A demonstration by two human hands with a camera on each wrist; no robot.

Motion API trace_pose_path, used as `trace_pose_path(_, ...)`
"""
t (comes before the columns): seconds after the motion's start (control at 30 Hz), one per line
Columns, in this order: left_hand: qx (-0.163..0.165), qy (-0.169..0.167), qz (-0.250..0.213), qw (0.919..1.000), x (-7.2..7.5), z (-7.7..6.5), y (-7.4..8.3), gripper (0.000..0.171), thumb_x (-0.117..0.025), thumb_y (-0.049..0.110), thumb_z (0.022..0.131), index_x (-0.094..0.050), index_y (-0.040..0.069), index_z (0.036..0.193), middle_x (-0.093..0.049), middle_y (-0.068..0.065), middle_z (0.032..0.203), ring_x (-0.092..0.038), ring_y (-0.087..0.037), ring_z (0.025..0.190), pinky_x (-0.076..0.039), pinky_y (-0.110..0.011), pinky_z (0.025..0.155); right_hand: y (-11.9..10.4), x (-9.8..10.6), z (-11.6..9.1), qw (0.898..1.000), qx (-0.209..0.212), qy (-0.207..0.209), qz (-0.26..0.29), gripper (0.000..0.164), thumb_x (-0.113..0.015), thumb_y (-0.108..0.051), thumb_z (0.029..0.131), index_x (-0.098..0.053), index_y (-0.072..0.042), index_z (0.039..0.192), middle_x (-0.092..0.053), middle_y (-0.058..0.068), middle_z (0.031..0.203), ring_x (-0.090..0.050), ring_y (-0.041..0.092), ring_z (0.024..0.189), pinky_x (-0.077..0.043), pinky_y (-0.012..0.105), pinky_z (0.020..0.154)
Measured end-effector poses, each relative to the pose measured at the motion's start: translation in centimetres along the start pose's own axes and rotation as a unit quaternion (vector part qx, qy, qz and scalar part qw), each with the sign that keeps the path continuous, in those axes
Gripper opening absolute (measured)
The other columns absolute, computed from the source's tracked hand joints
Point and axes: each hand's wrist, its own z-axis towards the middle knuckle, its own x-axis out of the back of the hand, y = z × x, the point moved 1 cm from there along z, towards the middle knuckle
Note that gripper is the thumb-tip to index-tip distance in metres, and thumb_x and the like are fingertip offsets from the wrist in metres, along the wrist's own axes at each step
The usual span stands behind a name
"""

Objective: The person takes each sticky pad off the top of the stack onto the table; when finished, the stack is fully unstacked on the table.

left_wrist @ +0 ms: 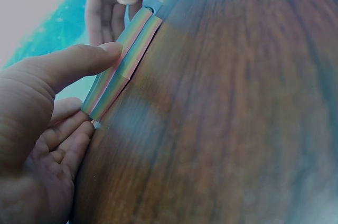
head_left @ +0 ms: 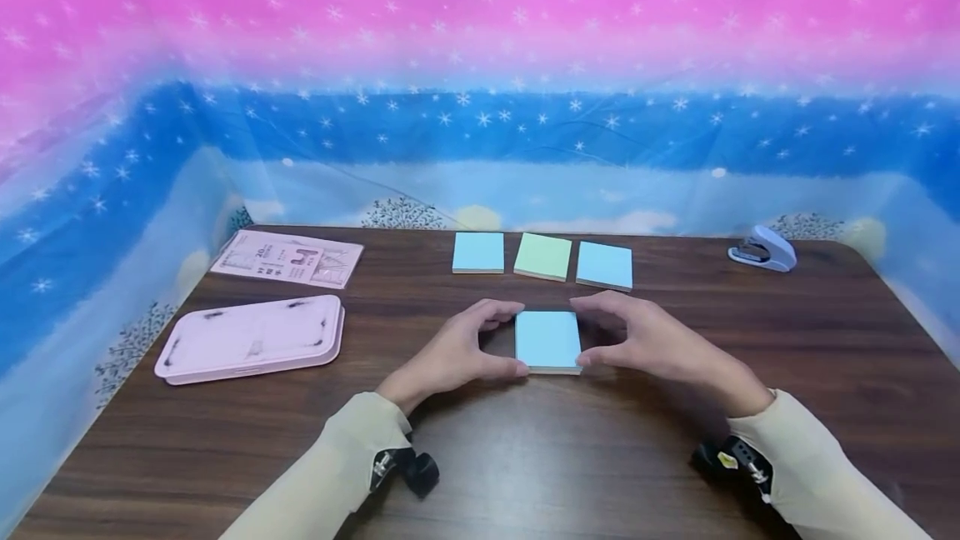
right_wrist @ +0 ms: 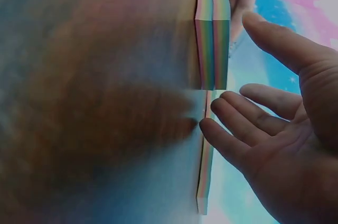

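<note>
A stack of two blue-topped sticky note pads (head_left: 547, 338) with rainbow-striped edges lies on the table between both hands. My left hand (head_left: 472, 346) holds its left side, thumb at the near corner and fingers at the far corner. In the left wrist view, the left thumb (left_wrist: 90, 61) rests against the striped edge of the pads (left_wrist: 127, 57). On the other side is my right hand (head_left: 656, 336), thumb and fingers spread around the right edge. The right wrist view shows its fingers (right_wrist: 248, 113) extended and a gap between its thumb and the pads (right_wrist: 213, 49).
Behind the stack, a blue pad (head_left: 477, 252), a green pad (head_left: 542, 257) and another blue pad (head_left: 604, 264) lie in a row. A white stapler (head_left: 763, 250) stands at the back right. Leftward are a pink case (head_left: 251, 337) and a pink printed packet (head_left: 288, 258).
</note>
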Motion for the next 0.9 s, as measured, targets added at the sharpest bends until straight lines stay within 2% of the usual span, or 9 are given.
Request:
trace_pose_path(0.2,0.004,0.003,0.004,1.0000,0.09,-0.08,0.04,0.079,-0.093,0.028,0.084,-0.057,0.017,0.153,-0.055,0.000,0.151,-0.052,-0.024,0.140,-0.041,-0.043,0.118,-0.05,-0.27,0.12,0.999,-0.003,-0.029,0.016,0.087,-0.090,-0.039,0.088,-0.050,-0.005,0.157,-0.054,0.014,0.154,-0.052,0.034,0.142,-0.045,0.058,0.114)
trace_pose_path(0.63,-0.001,-0.005,0.010,0.9999,0.09,0.42,0.26,0.079,-0.093,0.028,0.084,-0.056,0.017,0.153,-0.055,-0.001,0.152,-0.052,-0.024,0.140,-0.042,-0.043,0.118,0.29,-0.55,0.11,0.999,0.001,-0.019,-0.030,0.088,-0.091,-0.038,0.086,-0.051,-0.006,0.157,-0.054,0.014,0.153,-0.051,0.033,0.138,-0.044,0.058,0.111)
trace_pose_path(0.9,0.007,-0.006,0.012,0.9999,0.16,0.21,0.21,0.079,-0.093,0.027,0.084,-0.056,0.017,0.153,-0.054,0.000,0.153,-0.051,-0.027,0.141,-0.041,-0.046,0.118,0.36,-0.73,0.15,0.999,0.004,-0.027,-0.038,0.085,-0.088,-0.041,0.089,-0.050,-0.007,0.157,-0.053,0.015,0.153,-0.052,0.033,0.136,-0.046,0.058,0.107)
